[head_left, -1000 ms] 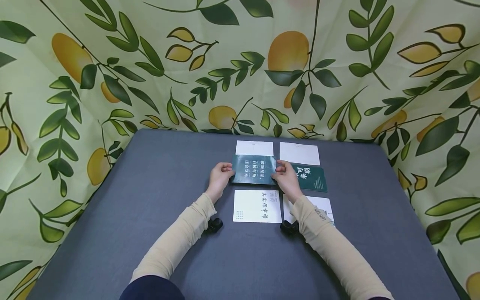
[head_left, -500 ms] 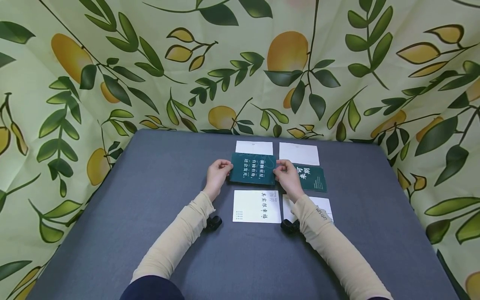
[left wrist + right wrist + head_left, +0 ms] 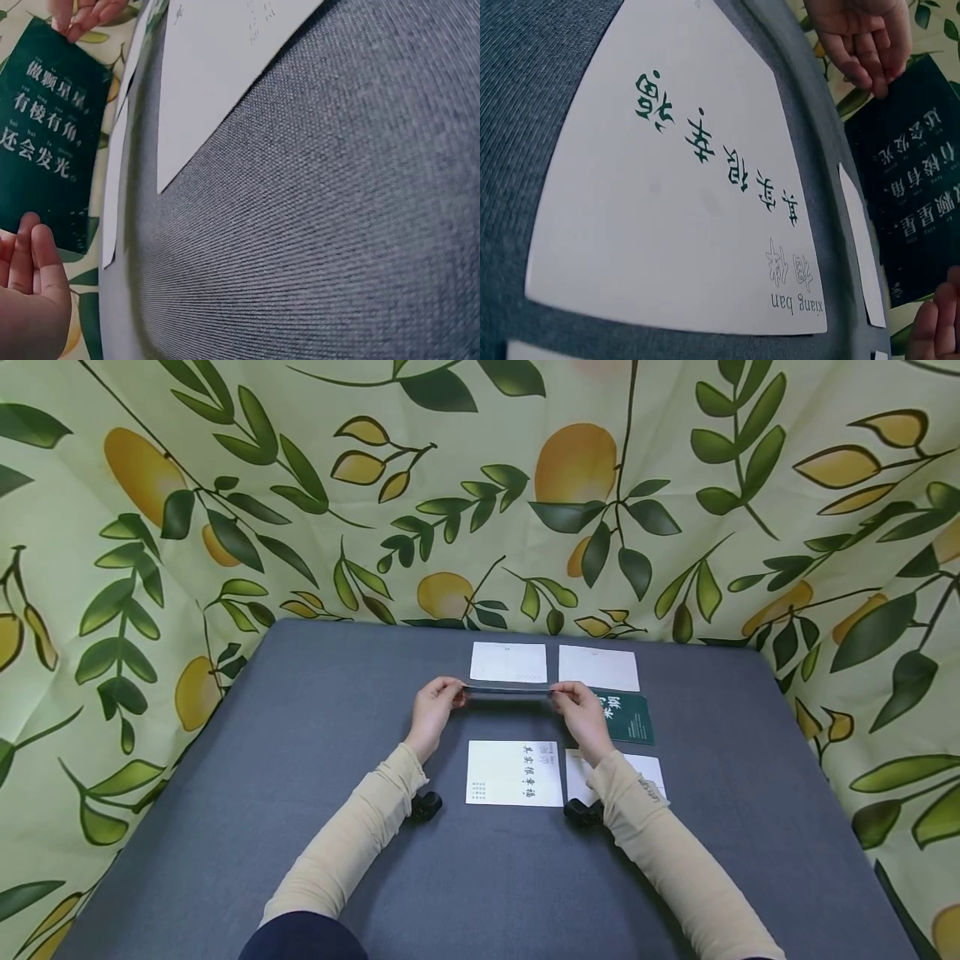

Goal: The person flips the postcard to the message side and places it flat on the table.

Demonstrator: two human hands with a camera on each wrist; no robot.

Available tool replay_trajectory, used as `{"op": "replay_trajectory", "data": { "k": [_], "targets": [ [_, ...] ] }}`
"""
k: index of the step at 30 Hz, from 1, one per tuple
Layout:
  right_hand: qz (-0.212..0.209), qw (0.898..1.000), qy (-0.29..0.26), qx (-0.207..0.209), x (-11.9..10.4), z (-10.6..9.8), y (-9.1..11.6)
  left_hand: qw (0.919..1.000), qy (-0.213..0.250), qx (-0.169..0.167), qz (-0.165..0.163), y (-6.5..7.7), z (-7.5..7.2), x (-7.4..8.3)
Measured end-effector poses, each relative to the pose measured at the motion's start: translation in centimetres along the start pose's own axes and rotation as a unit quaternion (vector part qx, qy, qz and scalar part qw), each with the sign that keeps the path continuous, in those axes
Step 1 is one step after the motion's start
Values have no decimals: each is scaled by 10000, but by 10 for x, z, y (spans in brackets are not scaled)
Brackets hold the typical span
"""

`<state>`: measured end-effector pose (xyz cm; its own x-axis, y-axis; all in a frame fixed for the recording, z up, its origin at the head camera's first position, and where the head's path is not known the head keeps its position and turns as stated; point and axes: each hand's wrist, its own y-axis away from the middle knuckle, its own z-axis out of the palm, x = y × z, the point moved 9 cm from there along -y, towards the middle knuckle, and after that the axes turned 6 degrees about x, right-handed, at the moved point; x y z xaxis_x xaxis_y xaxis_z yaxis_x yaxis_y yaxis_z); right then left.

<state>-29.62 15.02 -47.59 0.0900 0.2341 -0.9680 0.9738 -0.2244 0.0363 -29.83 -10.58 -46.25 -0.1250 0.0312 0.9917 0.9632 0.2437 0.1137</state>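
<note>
A dark green lettered card (image 3: 509, 689) is held above the counter (image 3: 337, 693), almost edge-on from overhead, with the left hand (image 3: 432, 714) pinching its left end and the right hand (image 3: 584, 717) pinching its right. The far-left white card (image 3: 508, 662) and far-right white card (image 3: 598, 668) lie beyond it; a second green card (image 3: 630, 718), partly hidden, lies right, and a white lettered card (image 3: 498, 772) lies near.

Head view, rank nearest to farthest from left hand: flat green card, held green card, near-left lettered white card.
1. Held green card: touching the left hand, on its right.
2. Near-left lettered white card: to that hand's right, lower in frame.
3. Flat green card: farther right, beyond the right hand.
</note>
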Motion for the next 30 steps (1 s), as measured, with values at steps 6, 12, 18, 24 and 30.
{"op": "replay_trajectory", "data": {
  "k": [6,12,18,24,30],
  "targets": [
    [527,9985,7,-162,6,0,-1,9989,-468,-15,-39,1,0,-4],
    [448,9963,561,-465,9,4,2,9928,-1188,-161,-39,-1,5,-11],
    [-10,9803,1729,-958,-5,12,10,9801,-1939,-390,171,-2,13,-11],
    [-286,9679,2217,-1149,-4,20,6,9590,-2735,-528,530,-4,17,-12],
    [-306,9576,2544,-1315,1,25,4,9406,-3214,-718,819,-4,21,-12]
  ]
}}
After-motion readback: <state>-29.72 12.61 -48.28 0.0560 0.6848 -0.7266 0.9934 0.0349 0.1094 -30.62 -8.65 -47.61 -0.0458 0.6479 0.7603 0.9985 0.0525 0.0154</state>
